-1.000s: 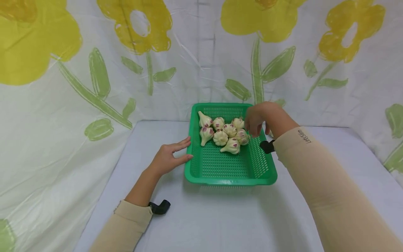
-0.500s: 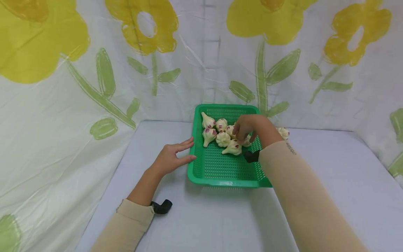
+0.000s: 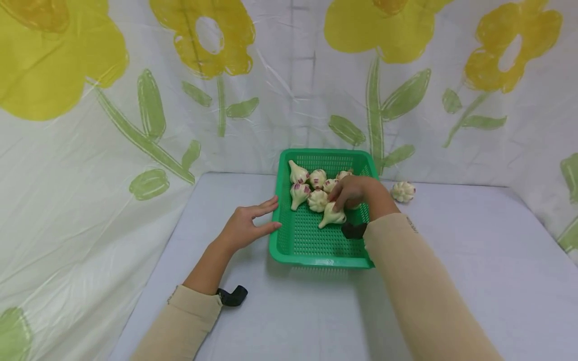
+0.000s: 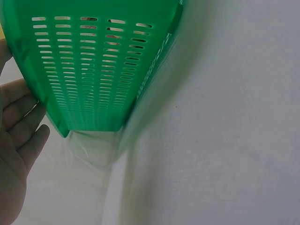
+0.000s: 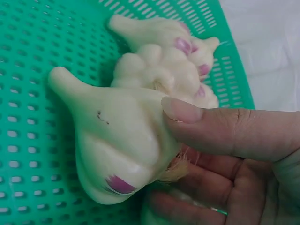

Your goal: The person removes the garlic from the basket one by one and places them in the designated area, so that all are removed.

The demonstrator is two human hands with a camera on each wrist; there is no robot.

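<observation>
A green plastic basket (image 3: 320, 261) with slotted walls stands on the white table, holding several cream garlic bulbs (image 3: 299, 194) with purple patches. Inside it my right hand (image 3: 355, 192) pinches one garlic bulb (image 5: 119, 136); the thumb (image 5: 220, 129) lies across its side near the root tuft, and the stem points away from the hand. Part of the fingers is behind the bulb in the right wrist view. My left hand (image 3: 243, 228) rests its straight fingertips at the basket's left rim, thumb spread apart; the left wrist view shows these fingers (image 4: 21, 115) along the outer wall.
One more garlic bulb (image 3: 403, 191) lies on the table (image 3: 465, 240) to the right of the basket. A white curtain (image 3: 266, 115) with yellow flowers hangs behind and along the left side. Each wrist wears a black camera mount (image 3: 232, 296).
My right hand has come from the basket's right rim inward and down onto the front garlic bulb, now pinched and slightly shifted. The bulb on the table came into view. My left hand keeps its place.
</observation>
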